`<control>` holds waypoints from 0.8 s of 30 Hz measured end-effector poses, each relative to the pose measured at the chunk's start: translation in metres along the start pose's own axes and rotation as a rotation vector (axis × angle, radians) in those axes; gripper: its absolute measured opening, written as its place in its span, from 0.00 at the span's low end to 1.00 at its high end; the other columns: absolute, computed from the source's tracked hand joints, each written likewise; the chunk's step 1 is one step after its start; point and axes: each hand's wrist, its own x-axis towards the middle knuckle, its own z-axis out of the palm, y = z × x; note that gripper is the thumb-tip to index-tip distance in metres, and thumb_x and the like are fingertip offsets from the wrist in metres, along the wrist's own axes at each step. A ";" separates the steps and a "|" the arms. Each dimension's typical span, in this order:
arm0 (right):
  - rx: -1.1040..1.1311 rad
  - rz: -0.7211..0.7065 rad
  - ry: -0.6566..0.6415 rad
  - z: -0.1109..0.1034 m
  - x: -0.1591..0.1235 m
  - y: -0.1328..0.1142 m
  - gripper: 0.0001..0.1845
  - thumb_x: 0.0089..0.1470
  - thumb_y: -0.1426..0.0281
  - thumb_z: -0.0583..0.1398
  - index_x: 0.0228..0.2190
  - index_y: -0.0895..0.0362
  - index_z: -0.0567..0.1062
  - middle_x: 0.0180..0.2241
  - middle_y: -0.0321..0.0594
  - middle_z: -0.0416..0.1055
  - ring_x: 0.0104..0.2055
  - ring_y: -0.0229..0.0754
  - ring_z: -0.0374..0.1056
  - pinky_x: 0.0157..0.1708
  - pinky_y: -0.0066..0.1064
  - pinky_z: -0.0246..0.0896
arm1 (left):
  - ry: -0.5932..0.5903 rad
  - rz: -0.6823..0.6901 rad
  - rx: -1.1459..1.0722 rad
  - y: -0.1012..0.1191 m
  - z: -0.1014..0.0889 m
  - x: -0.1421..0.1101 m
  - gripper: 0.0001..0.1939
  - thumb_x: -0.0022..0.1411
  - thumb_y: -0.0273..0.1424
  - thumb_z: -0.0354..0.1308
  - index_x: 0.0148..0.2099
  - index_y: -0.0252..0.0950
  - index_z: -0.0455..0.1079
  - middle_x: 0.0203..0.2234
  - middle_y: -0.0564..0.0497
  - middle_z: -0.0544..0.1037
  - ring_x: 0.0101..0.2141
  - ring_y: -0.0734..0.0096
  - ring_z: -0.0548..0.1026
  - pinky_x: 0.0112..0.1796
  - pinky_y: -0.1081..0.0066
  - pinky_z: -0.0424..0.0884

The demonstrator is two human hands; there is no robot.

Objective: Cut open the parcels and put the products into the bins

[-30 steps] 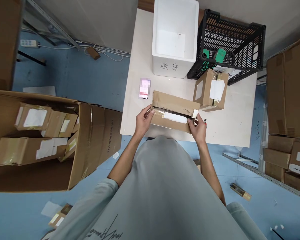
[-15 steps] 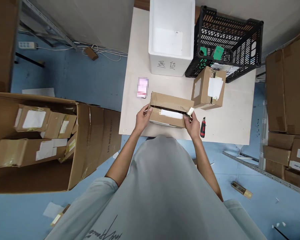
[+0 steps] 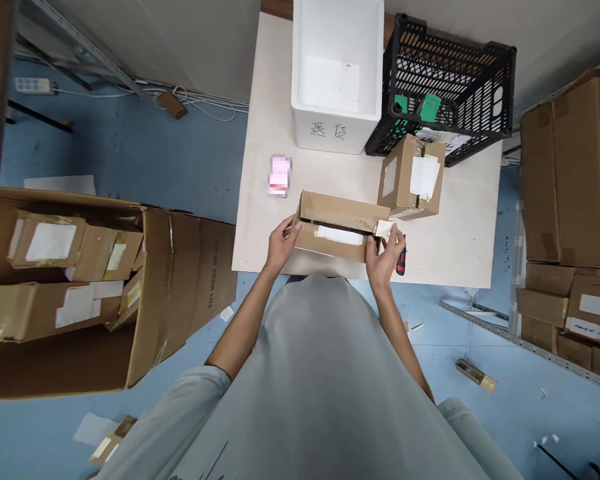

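A small cardboard box (image 3: pixel 345 208) lies near the front edge of the white table, with a dark gap along its top and a white label (image 3: pixel 341 235) on it. At its left end, my left hand (image 3: pixel 281 243) is closed on the cardboard, thumb on the near side. My right hand (image 3: pixel 383 259) grips the right end, its thumb on the box and its fingertips at a loose whitish flap (image 3: pixel 384 229). Partly hidden behind that hand lies a red-and-black utility knife (image 3: pixel 401 263). What is inside the box does not show.
A taped carton (image 3: pixel 403 179) with papers stands right of the box. Behind are a white foam bin (image 3: pixel 325 127) and a black plastic crate (image 3: pixel 450 73). A blurred pink item (image 3: pixel 280 175) lies left. A large carton (image 3: pixel 180 293) of boxes stands left; stacked cartons (image 3: pixel 565 187) stand right.
My right hand's fingers have lifted and spread at the box's right end, and the whitish flap there shows more. The box has tilted slightly. My left hand stays on the left end.
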 end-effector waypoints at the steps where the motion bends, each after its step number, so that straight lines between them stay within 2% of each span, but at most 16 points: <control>1: -0.052 -0.026 0.014 0.000 -0.002 -0.003 0.42 0.73 0.48 0.58 0.79 0.49 0.60 0.72 0.59 0.55 0.75 0.59 0.63 0.70 0.53 0.69 | 0.003 -0.006 0.002 0.000 0.002 -0.003 0.38 0.69 0.59 0.67 0.67 0.36 0.80 0.64 0.39 0.83 0.61 0.46 0.83 0.63 0.55 0.79; 7: -0.355 -0.049 0.046 -0.010 0.003 -0.005 0.37 0.77 0.49 0.52 0.76 0.54 0.66 0.68 0.64 0.62 0.68 0.62 0.67 0.66 0.60 0.69 | 0.035 -0.064 0.072 0.004 0.007 -0.012 0.35 0.74 0.56 0.62 0.67 0.35 0.80 0.65 0.40 0.82 0.61 0.47 0.83 0.63 0.55 0.79; 12: -0.376 0.073 0.092 -0.025 0.009 0.008 0.43 0.77 0.47 0.50 0.79 0.59 0.57 0.66 0.66 0.65 0.60 0.60 0.74 0.58 0.55 0.75 | 0.056 -0.063 0.094 0.006 0.012 -0.009 0.30 0.75 0.52 0.63 0.66 0.35 0.81 0.63 0.40 0.84 0.56 0.50 0.86 0.59 0.57 0.81; 14: -0.399 0.094 0.096 -0.030 0.009 0.010 0.40 0.78 0.48 0.47 0.77 0.59 0.61 0.65 0.66 0.64 0.61 0.62 0.73 0.60 0.58 0.73 | 0.067 -0.071 0.121 0.008 0.015 -0.009 0.28 0.76 0.50 0.63 0.65 0.37 0.82 0.62 0.41 0.85 0.54 0.52 0.87 0.58 0.58 0.82; 16: -0.446 0.073 0.106 -0.035 0.008 0.009 0.39 0.78 0.49 0.48 0.75 0.60 0.66 0.65 0.68 0.63 0.68 0.66 0.67 0.66 0.63 0.67 | 0.073 -0.083 0.159 0.010 0.019 -0.010 0.25 0.76 0.48 0.63 0.65 0.38 0.82 0.60 0.42 0.86 0.52 0.53 0.87 0.56 0.58 0.83; 20: -0.505 0.009 0.160 -0.050 0.012 0.006 0.44 0.73 0.47 0.57 0.76 0.61 0.62 0.75 0.72 0.50 0.79 0.74 0.47 0.72 0.74 0.54 | 0.047 -0.085 0.213 0.014 0.030 -0.015 0.20 0.76 0.42 0.65 0.63 0.40 0.83 0.58 0.44 0.87 0.51 0.55 0.87 0.57 0.58 0.83; 22: -0.480 -0.034 0.119 -0.058 0.016 0.005 0.40 0.73 0.50 0.58 0.74 0.60 0.64 0.75 0.71 0.51 0.80 0.73 0.47 0.72 0.75 0.53 | 0.049 -0.081 0.223 0.017 0.035 -0.017 0.18 0.76 0.40 0.65 0.63 0.40 0.83 0.59 0.44 0.87 0.52 0.56 0.87 0.58 0.58 0.82; 24: -0.439 -0.093 0.039 -0.065 0.018 0.005 0.32 0.74 0.56 0.55 0.71 0.59 0.70 0.72 0.68 0.59 0.78 0.70 0.53 0.72 0.73 0.55 | 0.053 -0.069 0.227 0.019 0.038 -0.019 0.18 0.77 0.39 0.64 0.63 0.40 0.83 0.60 0.44 0.86 0.52 0.56 0.87 0.58 0.57 0.82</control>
